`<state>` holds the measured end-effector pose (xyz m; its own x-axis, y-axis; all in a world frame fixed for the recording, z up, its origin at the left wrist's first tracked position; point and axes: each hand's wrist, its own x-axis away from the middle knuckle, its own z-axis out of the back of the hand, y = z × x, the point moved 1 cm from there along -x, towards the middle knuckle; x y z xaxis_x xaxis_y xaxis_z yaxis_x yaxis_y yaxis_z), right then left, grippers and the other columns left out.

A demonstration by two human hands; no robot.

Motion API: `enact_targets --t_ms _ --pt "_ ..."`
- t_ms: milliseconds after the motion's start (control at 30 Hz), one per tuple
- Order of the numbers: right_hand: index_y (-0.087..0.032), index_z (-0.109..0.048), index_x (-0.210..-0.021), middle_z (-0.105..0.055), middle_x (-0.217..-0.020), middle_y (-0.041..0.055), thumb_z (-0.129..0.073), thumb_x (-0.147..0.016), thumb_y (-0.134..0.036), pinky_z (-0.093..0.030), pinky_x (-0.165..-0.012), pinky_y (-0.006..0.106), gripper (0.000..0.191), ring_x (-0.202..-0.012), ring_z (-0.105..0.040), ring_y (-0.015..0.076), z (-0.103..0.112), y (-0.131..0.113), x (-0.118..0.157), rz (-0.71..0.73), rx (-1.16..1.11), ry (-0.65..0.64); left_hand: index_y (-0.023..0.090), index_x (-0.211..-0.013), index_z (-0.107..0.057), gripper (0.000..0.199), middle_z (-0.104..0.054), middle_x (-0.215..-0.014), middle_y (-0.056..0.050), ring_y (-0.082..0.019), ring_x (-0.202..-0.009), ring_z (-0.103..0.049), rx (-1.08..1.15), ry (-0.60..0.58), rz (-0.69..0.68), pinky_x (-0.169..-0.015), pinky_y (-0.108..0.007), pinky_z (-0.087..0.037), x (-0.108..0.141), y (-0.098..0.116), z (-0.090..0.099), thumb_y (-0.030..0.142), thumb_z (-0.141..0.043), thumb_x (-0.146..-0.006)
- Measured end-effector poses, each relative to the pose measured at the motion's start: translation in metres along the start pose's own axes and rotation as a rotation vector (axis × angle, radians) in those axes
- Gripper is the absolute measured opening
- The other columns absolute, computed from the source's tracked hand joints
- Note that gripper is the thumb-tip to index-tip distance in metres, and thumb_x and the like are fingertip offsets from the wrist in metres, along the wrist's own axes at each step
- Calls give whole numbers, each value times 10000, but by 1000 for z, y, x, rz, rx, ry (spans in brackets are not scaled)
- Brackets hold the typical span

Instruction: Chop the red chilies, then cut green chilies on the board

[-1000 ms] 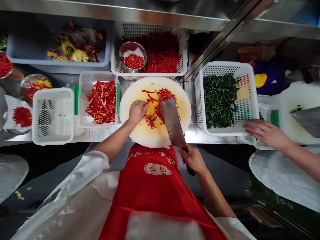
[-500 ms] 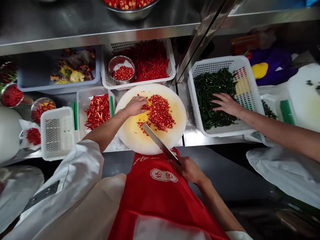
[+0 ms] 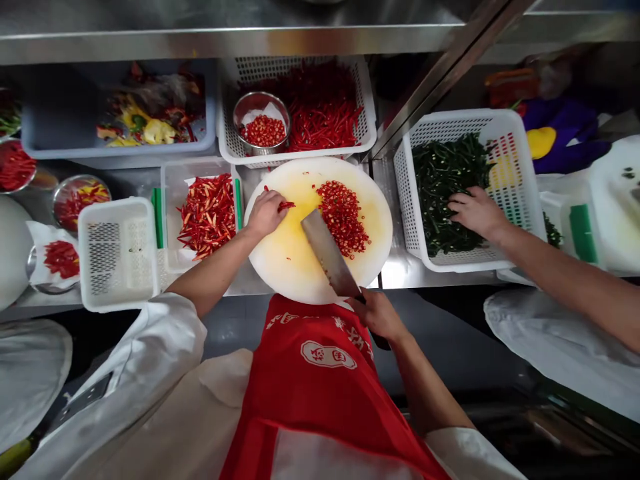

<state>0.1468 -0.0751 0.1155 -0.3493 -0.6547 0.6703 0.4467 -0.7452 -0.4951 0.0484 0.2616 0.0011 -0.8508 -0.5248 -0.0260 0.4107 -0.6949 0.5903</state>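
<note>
Lining a steel counter (image 3: 395, 272), containers (image 3: 450, 267) flank a round board (image 3: 280, 263), left fingers (image 3: 273, 203) pinching chilies (image 3: 287, 205), right fingers (image 3: 366, 312) gripping a cleaver (image 3: 327, 252).

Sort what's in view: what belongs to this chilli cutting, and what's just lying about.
In the job:
left hand, holding red chillies
right hand, gripping the cleaver
chopping board
cut chillies
probably the steel bowl

Apparently just lying about:
small white basket
blue tub
Not lying about, but another person's hand is on them: green chillies
</note>
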Motion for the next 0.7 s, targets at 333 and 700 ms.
enact_targets --t_ms 333,700 --pt "-187 -616 -850 -687 -778 56 -424 -933 -328 -361 -644 261 252 -689 -587 168 7 -17 24 243 133 -202 168 -910 -652 138 -616 -963 -95 -275 -991 -546 -35 39 81 -932 -432 -432 28 -7 8 266 -567 -861" --pt "-226 -501 -765 -558 -471 -26 -470 -874 -429 -383 -530 268 233 -454 -552 171 23 21 -1 -91 -69 15 202 -995 -670 203 -632 -1081 -80 -257 -1053 -544 16 -42 -79 -959 -432 -409 84 24 -10 336 -550 -901"
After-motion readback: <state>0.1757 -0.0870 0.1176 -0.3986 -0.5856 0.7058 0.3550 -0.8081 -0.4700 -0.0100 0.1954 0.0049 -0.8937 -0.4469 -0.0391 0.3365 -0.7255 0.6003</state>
